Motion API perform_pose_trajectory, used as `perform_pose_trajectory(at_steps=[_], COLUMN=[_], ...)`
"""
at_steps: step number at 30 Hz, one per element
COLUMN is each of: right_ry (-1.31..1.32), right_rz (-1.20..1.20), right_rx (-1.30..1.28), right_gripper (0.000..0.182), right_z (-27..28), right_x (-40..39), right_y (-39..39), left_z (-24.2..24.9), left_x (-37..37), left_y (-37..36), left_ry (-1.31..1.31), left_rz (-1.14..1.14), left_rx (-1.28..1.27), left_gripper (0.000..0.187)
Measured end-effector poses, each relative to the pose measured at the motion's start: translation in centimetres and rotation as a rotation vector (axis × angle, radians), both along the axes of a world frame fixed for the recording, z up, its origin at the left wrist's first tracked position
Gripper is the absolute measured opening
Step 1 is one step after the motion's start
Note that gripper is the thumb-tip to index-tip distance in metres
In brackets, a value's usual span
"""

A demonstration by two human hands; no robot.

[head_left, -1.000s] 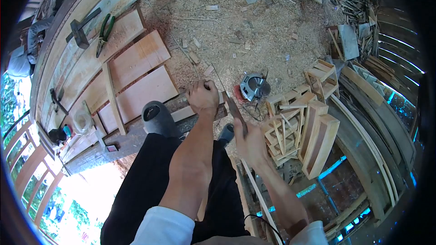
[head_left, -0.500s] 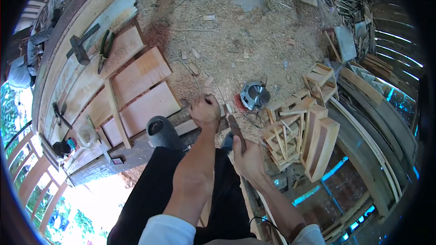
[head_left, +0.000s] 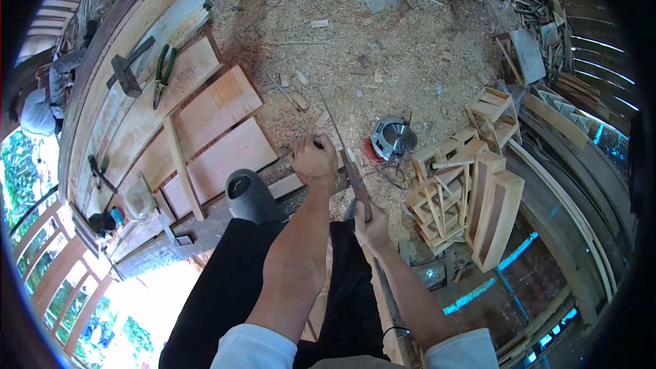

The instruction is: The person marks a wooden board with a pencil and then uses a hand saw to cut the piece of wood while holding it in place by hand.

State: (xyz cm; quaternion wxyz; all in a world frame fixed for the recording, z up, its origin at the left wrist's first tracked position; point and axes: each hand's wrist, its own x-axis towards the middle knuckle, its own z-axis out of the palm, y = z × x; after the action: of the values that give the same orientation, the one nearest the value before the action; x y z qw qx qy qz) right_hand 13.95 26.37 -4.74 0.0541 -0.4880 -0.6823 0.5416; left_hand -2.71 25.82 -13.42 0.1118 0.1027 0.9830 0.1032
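My right hand is wrapped round the brown wooden handle of a tool, whose thin blade points up and away over the sawdust. To its left, my left hand is closed, knuckles up, beside the blade. It presses near the end of a pale wood strip that lies across a dark beam; whether its fingers grip the strip is hidden. My grey boot stands just left of that hand.
A circular saw lies on the sawdust floor, with small wooden frames to its right. A hammer and green-handled pliers rest on boards at the left. Another person is at the far left edge.
The tool in my right hand has shifted, and more of its thin blade shows past my left hand. The whole view has moved slightly.
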Motion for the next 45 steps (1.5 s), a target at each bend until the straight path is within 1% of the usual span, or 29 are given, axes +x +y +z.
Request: perform_pose_trajectory(at_steps=[2, 3, 4, 6, 7, 9, 10, 12, 13, 14, 15, 16, 18, 21, 24, 25, 27, 29, 30, 32, 33, 34, 36, 37, 38, 40, 44, 45], right_ry=[0.129, 0.216, 0.215, 0.239, 0.240, 0.342, 0.347, 0.327, 0.340, 0.237, 0.127, 0.127, -0.108, -0.186, -0.247, -0.252, -0.344, -0.380, -0.411, -0.399, -0.391, -0.398, -0.325, -0.214, -0.193, -0.315, -0.313, -0.290], right_rz=[0.083, 0.101, 0.101, 0.195, 0.190, 0.306, 0.297, 0.279, 0.275, 0.140, 0.011, 0.020, 0.056, 0.124, 0.189, 0.201, 0.166, 0.169, 0.166, 0.166, 0.168, 0.168, 0.246, 0.173, 0.168, 0.217, 0.193, 0.203], right_rx=[0.171, 0.290, 0.290, 0.456, 0.455, 0.456, 0.459, 0.581, 0.577, 0.255, -0.069, -0.085, -0.100, -0.028, -0.016, -0.008, -0.109, -0.102, -0.100, -0.097, -0.103, -0.092, 0.041, -0.015, -0.008, -0.092, -0.155, -0.117], right_gripper=[0.021, 0.023, 0.023, 0.024, 0.024, 0.022, 0.022, 0.025, 0.025, 0.028, 0.031, 0.031, 0.038, 0.042, 0.041, 0.041, 0.041, 0.040, 0.040, 0.038, 0.036, 0.036, 0.035, 0.035, 0.035, 0.035, 0.036, 0.037], right_z=[-3.4, -5.4, -6.0, -7.5, -8.1, -8.9, -9.0, -8.6, -6.9, -3.9, -0.7, 2.1, 6.9, 10.9, 15.1, 16.6, 19.2, 19.7, 19.6, 17.1, 15.7, 14.2, 12.5, 12.4, 12.6, 13.6, 13.7, 13.1], right_x=[2.3, 3.0, 3.3, 3.5, 3.8, 4.1, 4.1, 3.7, 3.3, 3.0, 2.7, 1.8, -0.7, -1.4, -0.5, -0.4, -0.6, -1.0, -1.4, -2.9, -3.1, -3.1, -2.4, -2.0, -2.9, -3.5, -3.9, -3.4], right_y=[-1.2, -1.7, -1.9, -1.8, -1.7, -0.7, -0.7, -0.5, -0.4, -0.3, 0.0, 0.9, 3.6, 4.4, 3.7, 3.7, 3.6, 3.7, 3.9, 4.8, 5.0, 5.0, 4.5, 4.5, 4.8, 5.5, 5.9, 5.7], left_z=[0.5, 0.6, 0.7, 0.9, 1.2, 1.3, 1.2, 1.5, 2.2, 2.7, 2.6, 2.4, 2.3, 2.5, 2.5, 2.6, 2.5, 1.3, 0.7, -0.4, 1.0, 1.1, 1.9, 1.8, 1.7, 1.6, 1.7, 1.5], left_x=[-0.2, -0.2, -0.1, -0.2, -0.1, 0.1, 0.2, 0.0, -0.2, -0.2, -0.2, -0.1, 0.0, -0.1, -0.4, -0.5, -0.6, -0.4, -0.1, -0.1, -1.1, -2.2, -3.4, -3.0, -3.5, -3.2, -3.3, -3.3], left_y=[0.1, 0.2, 0.1, 0.1, 0.0, 0.0, -0.2, 0.1, 0.5, 0.5, 0.6, 0.6, 0.3, 0.5, 0.4, 0.5, 0.4, 0.1, -0.2, -0.6, 0.0, 0.6, 1.3, 1.1, 1.1, 1.1, 0.9, 0.9], left_ry=[-0.059, -0.057, -0.081, -0.093, -0.071, -0.039, -0.046, -0.040, -0.095, -0.155, -0.151, -0.148, -0.144, -0.115, -0.148, -0.198, -0.255, -0.156, -0.159, -0.024, -0.140, -0.146, -0.411, -0.314, -0.293, -0.112, -0.136, -0.107], left_rz=[-0.003, -0.003, 0.004, 0.014, 0.009, -0.004, -0.010, -0.018, 0.003, 0.026, 0.032, 0.043, 0.069, 0.049, 0.048, 0.053, 0.061, 0.038, 0.036, 0.004, 0.045, 0.046, 0.239, 0.172, 0.167, 0.126, 0.140, 0.126], left_rx=[-0.010, -0.009, -0.020, -0.026, -0.003, 0.027, 0.043, 0.060, 0.013, -0.042, -0.056, -0.045, -0.034, -0.006, -0.001, -0.007, -0.007, 0.020, 0.027, 0.111, 0.028, 0.039, -0.128, -0.054, -0.048, 0.049, -0.040, -0.029], left_gripper=[0.028, 0.028, 0.029, 0.031, 0.031, 0.032, 0.034, 0.036, 0.038, 0.039, 0.039, 0.041, 0.042, 0.041, 0.041, 0.039, 0.038, 0.036, 0.036, 0.035, 0.036, 0.036, 0.036, 0.037, 0.037, 0.037, 0.036, 0.036])
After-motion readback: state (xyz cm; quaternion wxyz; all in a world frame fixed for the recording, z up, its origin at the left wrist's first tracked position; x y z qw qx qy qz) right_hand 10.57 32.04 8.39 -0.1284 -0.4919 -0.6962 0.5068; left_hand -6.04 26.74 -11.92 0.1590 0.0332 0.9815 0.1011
